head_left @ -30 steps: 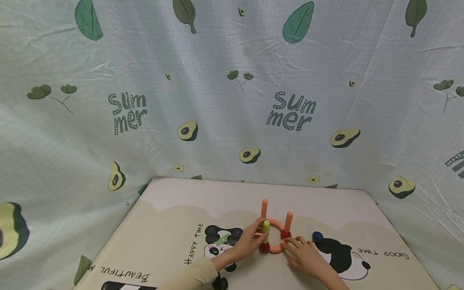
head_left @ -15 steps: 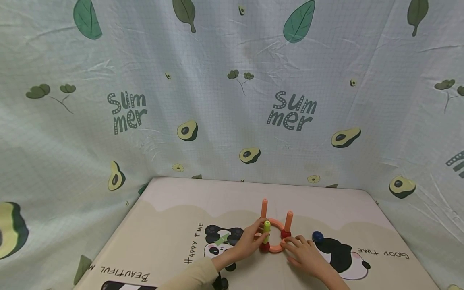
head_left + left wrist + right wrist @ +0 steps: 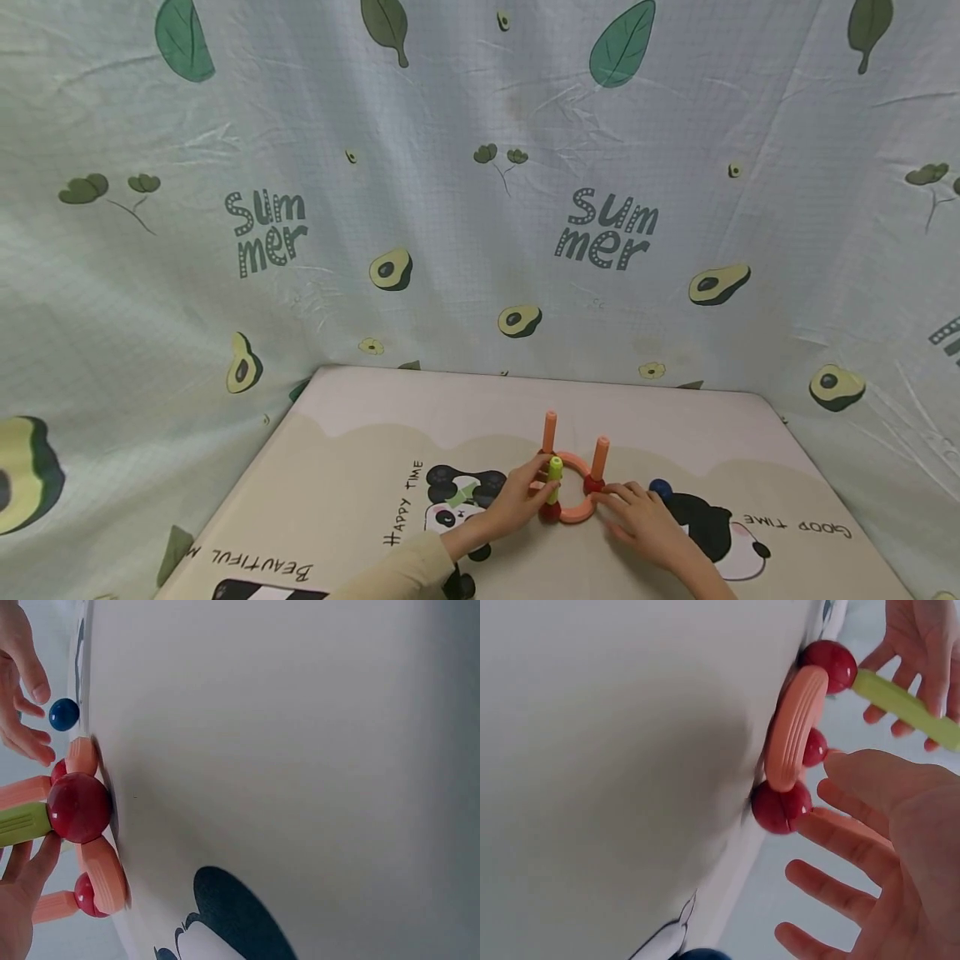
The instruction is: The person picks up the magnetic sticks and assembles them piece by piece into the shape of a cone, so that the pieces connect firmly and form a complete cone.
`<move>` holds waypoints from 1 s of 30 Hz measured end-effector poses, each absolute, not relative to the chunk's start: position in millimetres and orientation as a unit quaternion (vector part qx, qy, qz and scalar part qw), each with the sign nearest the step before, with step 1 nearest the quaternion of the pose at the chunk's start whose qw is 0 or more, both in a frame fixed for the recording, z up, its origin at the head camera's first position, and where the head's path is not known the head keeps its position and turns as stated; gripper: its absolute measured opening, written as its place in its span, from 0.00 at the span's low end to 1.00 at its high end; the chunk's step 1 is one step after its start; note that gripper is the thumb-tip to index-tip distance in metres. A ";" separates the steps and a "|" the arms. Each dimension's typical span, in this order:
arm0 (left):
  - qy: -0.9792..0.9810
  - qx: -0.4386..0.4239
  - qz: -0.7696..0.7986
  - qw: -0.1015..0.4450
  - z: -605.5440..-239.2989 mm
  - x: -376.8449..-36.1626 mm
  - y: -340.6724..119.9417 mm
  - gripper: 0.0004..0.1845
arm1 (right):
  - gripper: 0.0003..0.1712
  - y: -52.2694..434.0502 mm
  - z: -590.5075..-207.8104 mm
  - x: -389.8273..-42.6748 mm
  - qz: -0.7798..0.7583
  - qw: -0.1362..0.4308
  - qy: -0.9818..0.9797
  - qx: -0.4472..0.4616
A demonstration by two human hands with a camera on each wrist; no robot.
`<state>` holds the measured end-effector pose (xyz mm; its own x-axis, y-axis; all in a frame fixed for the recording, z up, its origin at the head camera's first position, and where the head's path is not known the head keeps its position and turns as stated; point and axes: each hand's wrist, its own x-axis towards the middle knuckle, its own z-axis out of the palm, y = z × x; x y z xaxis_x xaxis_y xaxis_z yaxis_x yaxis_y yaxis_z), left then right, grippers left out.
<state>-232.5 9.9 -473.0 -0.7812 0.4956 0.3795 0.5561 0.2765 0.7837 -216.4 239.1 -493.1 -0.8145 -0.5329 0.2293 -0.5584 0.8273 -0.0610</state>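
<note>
An orange ring of curved pieces point(image 3: 576, 514) joined by red balls point(image 3: 79, 808) lies on the table. Two orange rods point(image 3: 550, 432) point(image 3: 601, 458) rise from the balls at its back and right. A yellow-green rod point(image 3: 555, 482) stands on the front left ball point(image 3: 550, 512). My left hand point(image 3: 517, 497) pinches this rod between thumb and fingers, low down near the ball in the left wrist view. My right hand point(image 3: 643, 522) is beside the ring's right ball point(image 3: 781, 807), fingers spread and holding nothing; whether a fingertip touches the ball, I cannot tell.
A dark blue ball point(image 3: 661, 489) sits just beyond my right hand. The pale table mat point(image 3: 420, 408) carries printed pandas and lettering. A curtain point(image 3: 450, 233) with leaf and avocado prints hangs behind the table's far edge.
My right hand has shifted slightly right, its fingers drawing back from the ring. The left hand keeps its hold on the yellow-green rod, and the ring stays in place.
</note>
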 end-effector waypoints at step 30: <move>-0.807 -0.323 -0.494 0.026 -465.5 -228.8 9.7 0.15 | 0.26 290.3 -499.7 -229.2 0.048 0.177 -0.968 0.173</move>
